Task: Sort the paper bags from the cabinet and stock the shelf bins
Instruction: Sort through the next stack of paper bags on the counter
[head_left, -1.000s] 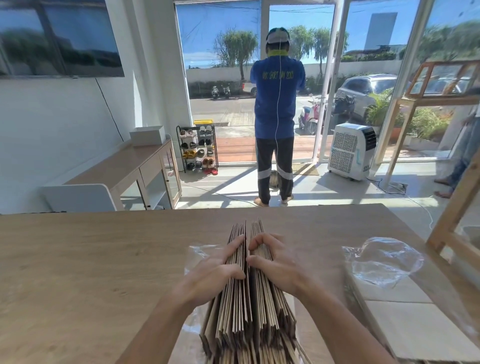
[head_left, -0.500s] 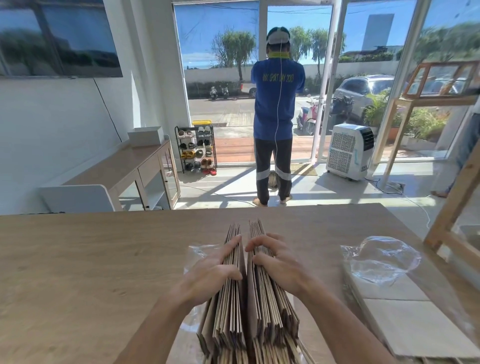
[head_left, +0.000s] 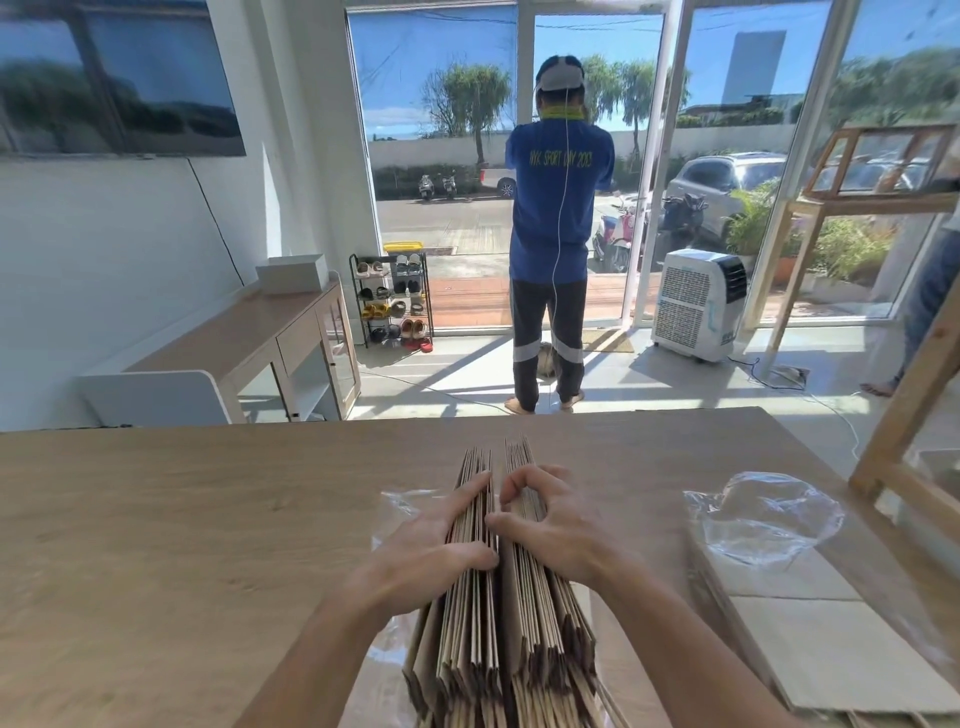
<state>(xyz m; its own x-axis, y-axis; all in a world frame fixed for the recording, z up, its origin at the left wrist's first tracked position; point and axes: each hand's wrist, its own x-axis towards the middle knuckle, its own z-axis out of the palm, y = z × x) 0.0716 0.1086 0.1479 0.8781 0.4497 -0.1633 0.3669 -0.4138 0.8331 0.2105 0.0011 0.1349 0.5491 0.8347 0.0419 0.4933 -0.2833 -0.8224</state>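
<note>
Two hands (head_left: 431, 540) (head_left: 563, 527), two bag bundles (head_left: 462, 642) (head_left: 545, 634)

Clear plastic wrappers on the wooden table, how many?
2. One clear plastic wrapper lies under the brown paper bag stack at centre; the other is bunched on the pale flat pile at right. More may hide beneath the bags.

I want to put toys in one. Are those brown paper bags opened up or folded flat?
Folded flat. The paper bags stand packed on edge on the table, showing only thin edges.
</note>
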